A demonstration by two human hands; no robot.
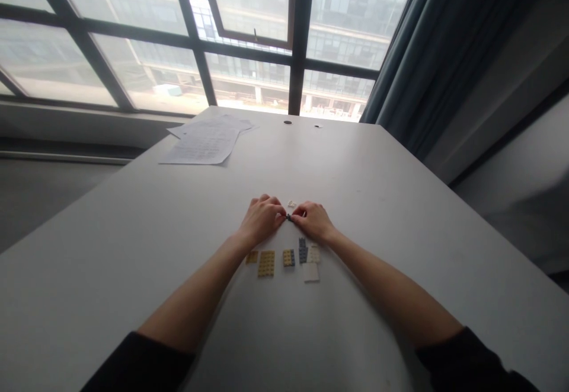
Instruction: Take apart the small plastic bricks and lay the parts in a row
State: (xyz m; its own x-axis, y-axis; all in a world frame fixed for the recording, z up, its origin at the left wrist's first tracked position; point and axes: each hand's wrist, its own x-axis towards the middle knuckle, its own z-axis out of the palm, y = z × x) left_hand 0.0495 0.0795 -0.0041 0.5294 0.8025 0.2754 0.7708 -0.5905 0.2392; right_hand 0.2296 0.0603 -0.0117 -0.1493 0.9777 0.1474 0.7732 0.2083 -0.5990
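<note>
My left hand and my right hand meet over the table, fingertips pinched on a small dark toy brick piece between them. Its exact shape is too small to make out. Just beyond it lies a small white brick piece. Nearer to me are a tan studded plate, a smaller tan plate partly behind my left wrist, and a tan-and-grey block. To their right sit dark grey bricks, a white studded plate and a smooth white tile.
The white table reaches to the window. Printed paper sheets lie at its far left. Two cable holes, one dark, are near the far edge. A blue-grey curtain hangs at the right.
</note>
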